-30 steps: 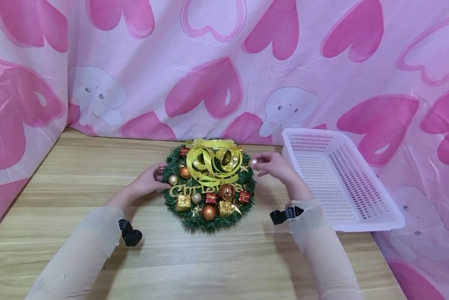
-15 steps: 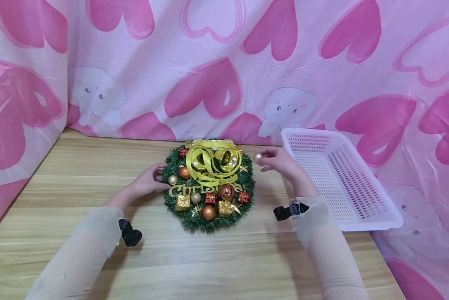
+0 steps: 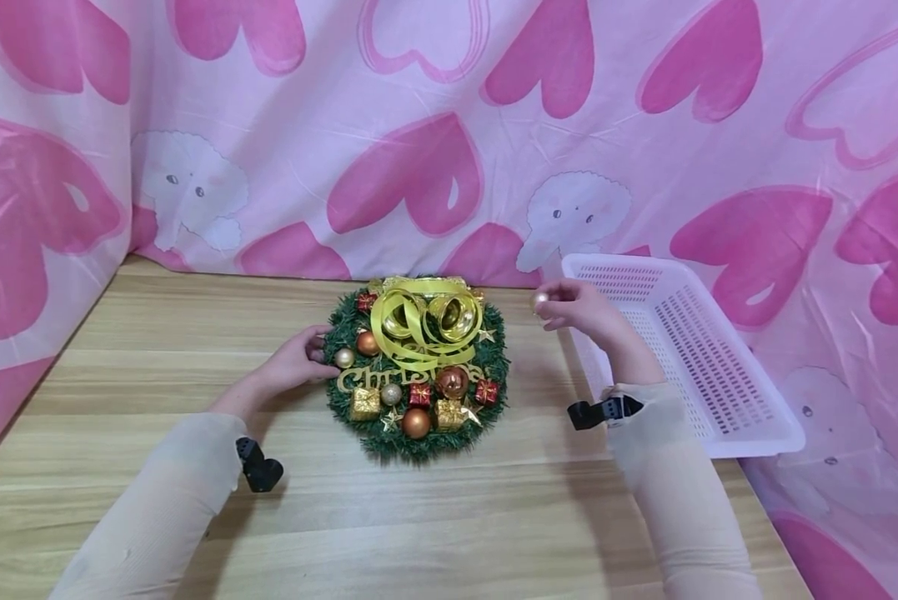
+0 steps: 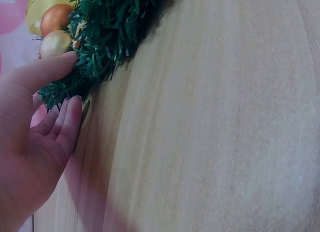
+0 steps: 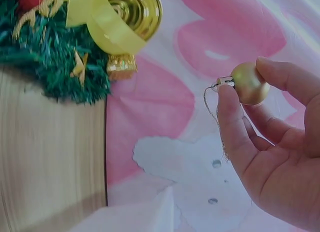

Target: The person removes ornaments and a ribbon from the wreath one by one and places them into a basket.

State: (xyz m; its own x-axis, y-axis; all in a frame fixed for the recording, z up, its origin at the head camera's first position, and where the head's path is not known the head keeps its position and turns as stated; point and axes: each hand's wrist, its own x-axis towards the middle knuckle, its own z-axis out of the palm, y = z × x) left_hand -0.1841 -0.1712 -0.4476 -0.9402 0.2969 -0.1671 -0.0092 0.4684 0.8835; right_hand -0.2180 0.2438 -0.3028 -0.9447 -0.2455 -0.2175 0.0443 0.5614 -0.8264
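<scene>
A pale wooden table (image 3: 433,517) filled the lower frame; a pink cloth (image 3: 449,142) printed with hearts was hung across the upper frame and both sides.

Bright, even light fills all three views, throwing only soft shadows under the sleeves and wreath (image 3: 416,367) on the wooden table (image 3: 449,517). The head view is sharp, with slight bending toward its edges. Both wrist views are softer, the table (image 4: 225,117) grain smeared and the gold bell (image 5: 134,9) glinting.

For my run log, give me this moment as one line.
right hand: pinches gold ball, near basket | left hand: fingers touch wreath edge | wreath: flat on table
</scene>
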